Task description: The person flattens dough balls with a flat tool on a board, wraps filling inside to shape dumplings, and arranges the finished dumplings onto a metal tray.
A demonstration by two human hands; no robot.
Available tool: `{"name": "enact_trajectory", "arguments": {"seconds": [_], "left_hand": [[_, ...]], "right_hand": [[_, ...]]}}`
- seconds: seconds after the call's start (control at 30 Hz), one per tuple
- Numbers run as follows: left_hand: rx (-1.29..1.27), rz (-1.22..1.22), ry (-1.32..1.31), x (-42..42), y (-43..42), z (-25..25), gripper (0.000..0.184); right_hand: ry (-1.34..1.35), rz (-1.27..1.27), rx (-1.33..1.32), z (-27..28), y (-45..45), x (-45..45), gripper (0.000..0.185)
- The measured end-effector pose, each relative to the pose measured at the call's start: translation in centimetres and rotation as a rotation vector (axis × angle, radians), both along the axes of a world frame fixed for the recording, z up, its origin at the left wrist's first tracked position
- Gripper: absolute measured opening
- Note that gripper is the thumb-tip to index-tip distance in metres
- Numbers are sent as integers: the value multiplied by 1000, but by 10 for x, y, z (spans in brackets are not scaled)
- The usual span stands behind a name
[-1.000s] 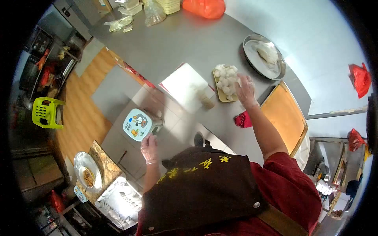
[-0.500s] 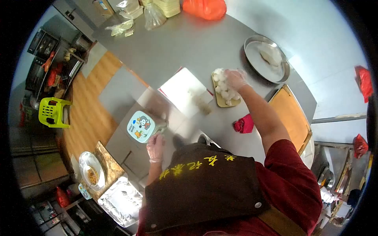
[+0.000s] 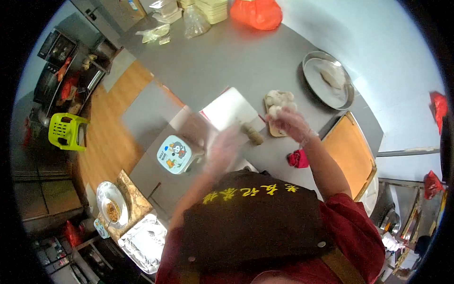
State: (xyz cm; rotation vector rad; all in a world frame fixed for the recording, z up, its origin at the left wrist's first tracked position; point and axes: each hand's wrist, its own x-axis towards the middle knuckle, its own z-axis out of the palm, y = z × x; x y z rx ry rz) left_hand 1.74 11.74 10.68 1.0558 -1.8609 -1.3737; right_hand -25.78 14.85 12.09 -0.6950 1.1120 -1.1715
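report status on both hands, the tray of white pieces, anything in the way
Right hand over tray, at white pieces, grip unclear. Left hand motion-blurred, apart from tray. Red cloth nearby, not blocking tray.

One left hand (image 3: pixel 224 149), one right hand (image 3: pixel 289 124). One tray (image 3: pixel 275 132); white balls (image 3: pixel 279 98), at least five, though blur makes the full count uncertain. One round pan (image 3: pixel 319 93), white board (image 3: pixel 229 109), brown roller (image 3: pixel 254 136), pink cloth (image 3: pixel 297 159), orange board (image 3: pixel 347 146). One large red bag (image 3: pixel 257 13); two small red bags (image 3: pixel 431 184) at far right. One green stool (image 3: pixel 66 131).
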Motion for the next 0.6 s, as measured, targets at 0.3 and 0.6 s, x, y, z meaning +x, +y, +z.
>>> {"name": "enact_trajectory", "arguments": {"seconds": [0.3, 0.6], "left_hand": [[-501, -235, -144, -20, -12, -29, 37], [538, -27, 241, 29, -22, -9, 34]], "right_hand": [[841, 221, -87, -41, 22, 54, 48], [1197, 155, -47, -19, -10, 113, 48]]}}
